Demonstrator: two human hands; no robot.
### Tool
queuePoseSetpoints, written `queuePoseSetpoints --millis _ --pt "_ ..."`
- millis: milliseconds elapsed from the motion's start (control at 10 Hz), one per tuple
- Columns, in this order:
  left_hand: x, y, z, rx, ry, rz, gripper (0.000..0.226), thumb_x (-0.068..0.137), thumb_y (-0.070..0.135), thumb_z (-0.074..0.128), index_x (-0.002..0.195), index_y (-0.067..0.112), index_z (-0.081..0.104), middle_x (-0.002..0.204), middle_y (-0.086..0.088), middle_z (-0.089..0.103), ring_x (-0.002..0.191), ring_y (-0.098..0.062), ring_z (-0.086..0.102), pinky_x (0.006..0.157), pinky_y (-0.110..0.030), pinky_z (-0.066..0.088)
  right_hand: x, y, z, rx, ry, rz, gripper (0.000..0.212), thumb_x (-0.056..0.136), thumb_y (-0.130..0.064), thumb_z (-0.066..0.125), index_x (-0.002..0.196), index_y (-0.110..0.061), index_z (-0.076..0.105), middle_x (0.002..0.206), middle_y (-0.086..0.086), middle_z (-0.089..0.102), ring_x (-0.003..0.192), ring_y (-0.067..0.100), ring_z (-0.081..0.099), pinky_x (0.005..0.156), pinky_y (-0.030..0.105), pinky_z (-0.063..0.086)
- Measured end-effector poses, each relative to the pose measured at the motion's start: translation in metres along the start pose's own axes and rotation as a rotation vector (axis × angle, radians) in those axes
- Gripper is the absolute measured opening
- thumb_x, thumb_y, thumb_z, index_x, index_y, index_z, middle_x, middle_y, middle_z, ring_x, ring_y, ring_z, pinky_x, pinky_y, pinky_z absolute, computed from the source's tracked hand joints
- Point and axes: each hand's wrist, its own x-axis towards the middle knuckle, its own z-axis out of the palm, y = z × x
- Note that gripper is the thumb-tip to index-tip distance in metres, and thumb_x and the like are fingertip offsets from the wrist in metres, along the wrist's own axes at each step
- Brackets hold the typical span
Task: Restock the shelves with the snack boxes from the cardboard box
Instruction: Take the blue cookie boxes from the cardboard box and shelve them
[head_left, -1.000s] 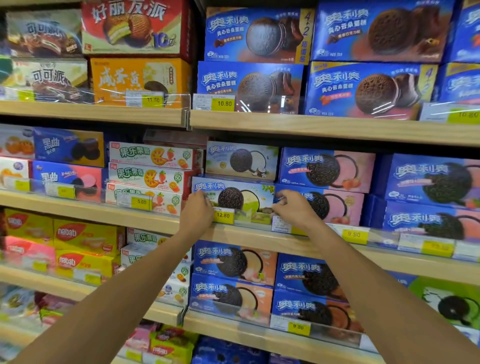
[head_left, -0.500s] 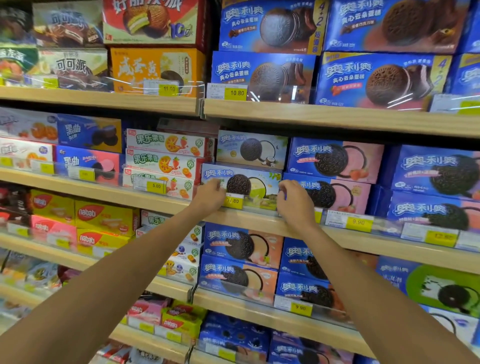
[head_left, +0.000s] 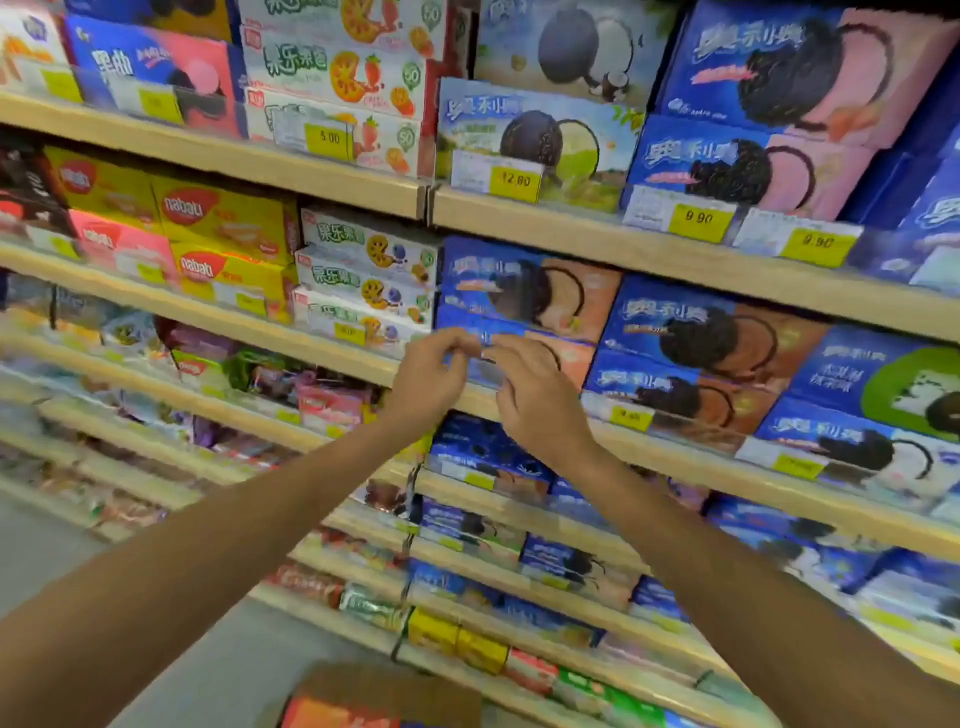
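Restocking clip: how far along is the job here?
Done: the shelves look full. In hand: left hand and right hand meet at a blue-and-peach snack box; grip blurred. Left: the cardboard box on the floor shows orange packaging inside.

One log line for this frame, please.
place: shelf front | left hand: fingers curled before lower blue-orange cookie box | right hand: fingertips near left's | grips: unclear, blurred | cardboard box: frame bottom

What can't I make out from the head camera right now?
Cardboard box: head view, cut off by the bottom edge; contents unclear.
Left hand and right hand: blurred; whether they pinch anything is unclear.
Blue box behind them: front partly covered by the hands.
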Motion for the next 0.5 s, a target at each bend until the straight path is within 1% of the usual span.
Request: queuePoseSetpoints --millis 100,200,300,400,500 --pt "-0.036 -0.046 0.003 -0.047 -0.100 -0.194 0.026 0.090 0.000 0.041 0.094 0.013 0.064 0.094 -0.003 0.065 0.092 -0.021 0.060 0.088 -0.035 0.049 -0.039 -0.006 0.035 0.070 -0.195 0.037 0.037 0.090 -0.005 0.042 0.123 0.002 0.057 0.123 0.020 0.059 0.109 0.036 0.057 0.079 0.043 0.051" --pt "-0.086 -0.096 0.011 -0.036 -0.216 -0.439 0.020 0.094 0.001 0.045 0.100 0.003 0.063 0.088 -0.001 0.060 0.067 -0.009 0.054 0.068 -0.014 0.045 -0.083 -0.012 0.079 0.118 -0.406 0.096 0.033 0.092 -0.002 0.042 0.120 0.002 0.059 0.116 0.019 0.061 0.100 0.035 0.059 0.070 0.048 0.052" --pt "-0.144 -0.146 0.024 0.021 -0.309 -0.671 0.021 0.095 0.011 0.048 0.108 0.004 0.063 0.089 -0.001 0.058 0.079 -0.011 0.058 0.075 -0.015 0.043 -0.134 -0.015 0.129 0.194 -0.618 0.205 0.031 0.097 -0.006 0.040 0.119 -0.003 0.060 0.116 0.015 0.063 0.100 0.032 0.060 0.077 0.045 0.050" --pt "-0.201 -0.190 0.037 0.077 -0.430 -0.880 0.015 0.095 0.020 0.050 0.104 0.019 0.062 0.097 0.000 0.059 0.093 -0.018 0.056 0.083 -0.028 0.044 -0.181 -0.019 0.172 0.284 -0.777 0.381 0.027 0.097 -0.012 0.041 0.112 -0.008 0.064 0.109 0.013 0.067 0.093 0.033 0.062 0.075 0.039 0.050" --pt "-0.251 -0.217 0.050 0.100 -0.459 -1.027 0.014 0.093 0.012 0.050 0.102 0.018 0.059 0.096 -0.004 0.057 0.090 -0.022 0.055 0.071 -0.022 0.043 -0.232 -0.022 0.215 0.381 -0.913 0.586 0.027 0.094 -0.009 0.042 0.106 -0.005 0.065 0.098 0.015 0.069 0.086 0.030 0.063 0.073 0.036 0.049"
